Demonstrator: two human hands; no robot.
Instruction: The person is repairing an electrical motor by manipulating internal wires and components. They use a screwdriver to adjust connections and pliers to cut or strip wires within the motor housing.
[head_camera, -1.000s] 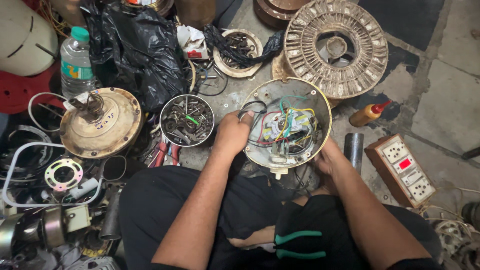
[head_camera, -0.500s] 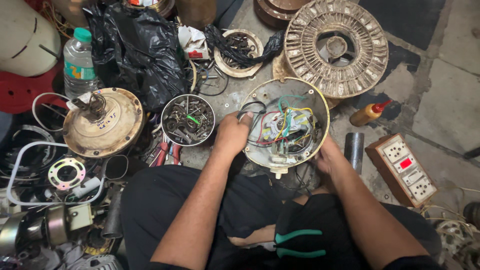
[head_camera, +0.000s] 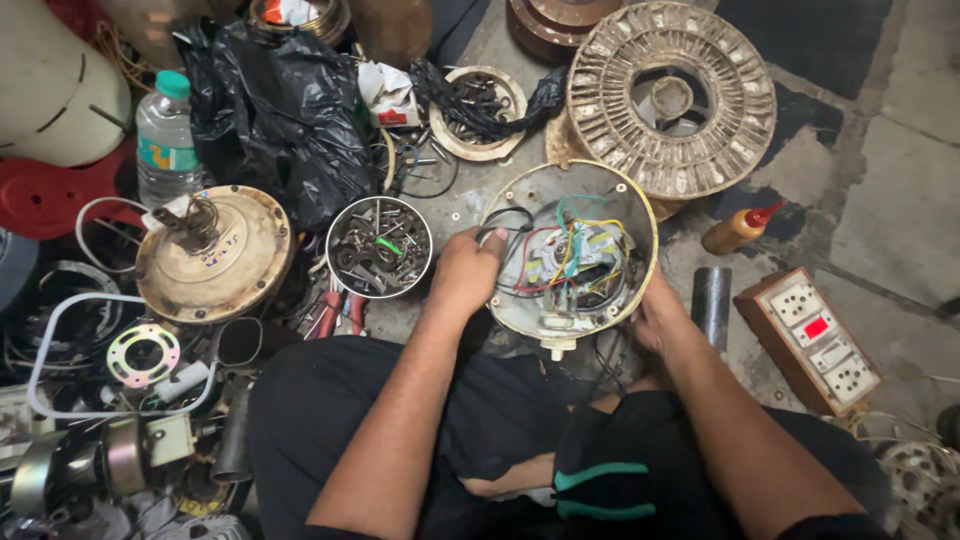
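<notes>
Open round motor housing (head_camera: 575, 255) propped on lap edge, wiring side up for access. Left hand (head_camera: 465, 270) pinching black wire at left rim; right hand (head_camera: 655, 315) clamping near-right rim to steady it. Tin of screws (head_camera: 379, 247) just left, within reach. Green-handled pliers (head_camera: 600, 490) parked on lap.

Grey stone-slab floor (head_camera: 900, 190), dark seams, grimy patches, cluttered with scrap parts, dim overhead light

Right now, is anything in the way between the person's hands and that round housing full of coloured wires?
Nothing visible. The left hand already touches the round housing at its left rim, fingers by a black wire, and the right hand grips its lower right edge. The tin of screws sits off to the left, clear of both.
</notes>
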